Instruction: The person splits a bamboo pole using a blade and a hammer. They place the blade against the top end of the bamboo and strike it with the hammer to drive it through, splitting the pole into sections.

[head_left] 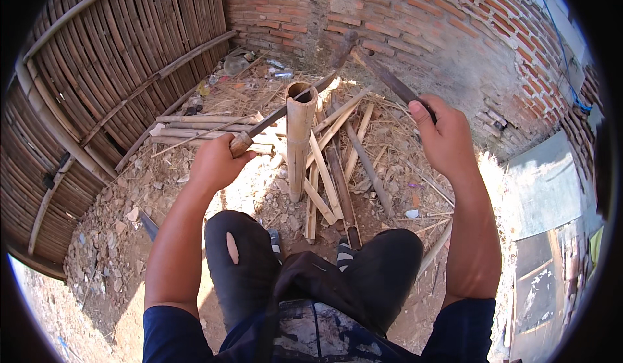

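My left hand [217, 162] is closed round the wooden handle of a machete [269, 121]. Its dark blade slants up to the right across the open top of an upright bamboo pole [301, 142]. The pole stands on the ground in front of my knees. In my right hand [444, 136] is a dark, thick stick [396, 82], gripped at its near end. The stick's far end is close to the outer part of the blade; whether they touch I cannot tell.
Split bamboo strips [321, 175] lie fanned out behind and beside the pole. More bamboo lengths [207, 129] are stacked at the left. Rubble and dry straw cover the ground. A bamboo-slat wall [123, 58] and a brick wall [389, 12] close off the corner.
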`<state>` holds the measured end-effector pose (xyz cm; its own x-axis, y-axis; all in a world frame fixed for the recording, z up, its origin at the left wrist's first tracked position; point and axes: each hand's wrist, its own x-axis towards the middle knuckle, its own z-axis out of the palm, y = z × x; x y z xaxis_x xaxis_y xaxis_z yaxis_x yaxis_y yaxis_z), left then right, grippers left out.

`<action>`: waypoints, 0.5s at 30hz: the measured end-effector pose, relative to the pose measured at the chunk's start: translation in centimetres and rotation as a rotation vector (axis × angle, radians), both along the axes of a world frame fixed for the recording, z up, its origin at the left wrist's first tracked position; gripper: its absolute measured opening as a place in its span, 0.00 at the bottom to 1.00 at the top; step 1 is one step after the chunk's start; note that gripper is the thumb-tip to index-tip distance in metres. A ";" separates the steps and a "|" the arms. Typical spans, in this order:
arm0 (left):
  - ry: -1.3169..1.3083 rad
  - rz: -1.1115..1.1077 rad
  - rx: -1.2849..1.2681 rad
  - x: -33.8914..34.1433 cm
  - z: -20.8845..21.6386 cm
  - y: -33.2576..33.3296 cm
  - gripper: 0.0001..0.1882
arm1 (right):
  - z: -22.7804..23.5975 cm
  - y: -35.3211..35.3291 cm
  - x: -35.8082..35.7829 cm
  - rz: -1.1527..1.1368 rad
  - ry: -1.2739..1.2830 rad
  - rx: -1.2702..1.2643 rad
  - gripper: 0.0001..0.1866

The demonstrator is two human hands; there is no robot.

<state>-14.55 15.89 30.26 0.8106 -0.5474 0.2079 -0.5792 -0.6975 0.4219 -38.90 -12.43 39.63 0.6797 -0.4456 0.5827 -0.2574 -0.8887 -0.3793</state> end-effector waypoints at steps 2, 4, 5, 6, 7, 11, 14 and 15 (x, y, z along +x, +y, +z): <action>0.002 -0.007 0.002 0.0 0.2 -0.3 0.28 | 0.5 0.1 0.6 0.071 -0.175 0.058 0.22; -0.003 -0.012 0.005 -0.2 0.2 -0.6 0.27 | 0.3 0.3 0.9 0.078 -0.267 0.086 0.22; -0.013 -0.016 0.005 -0.3 0.2 -0.8 0.27 | -0.2 0.5 0.8 0.048 -0.275 0.083 0.22; -0.023 -0.019 0.006 -0.4 0.3 -0.9 0.26 | -0.8 0.6 0.8 0.018 -0.283 0.081 0.22; -0.011 -0.026 0.010 -0.5 0.4 -1.0 0.26 | -1.8 0.0 1.1 -0.012 -0.102 0.003 0.22; 0.004 -0.048 0.013 -0.9 0.7 -1.3 0.26 | -2.7 -0.7 1.3 -0.091 0.281 -0.125 0.21; -0.016 -0.045 0.024 -0.7 0.6 -1.0 0.25 | -0.2 -0.2 1.4 -0.063 0.140 -0.058 0.21; -0.022 -0.058 0.028 -0.8 0.5 -1.2 0.25 | 0.5 0.0 1.0 -0.060 0.067 -0.031 0.22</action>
<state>-15.30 14.71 30.76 0.7727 -0.5993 0.2095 -0.6281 -0.6739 0.3890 -37.91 -12.48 40.14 0.6898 -0.4692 0.5513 -0.3346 -0.8819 -0.3320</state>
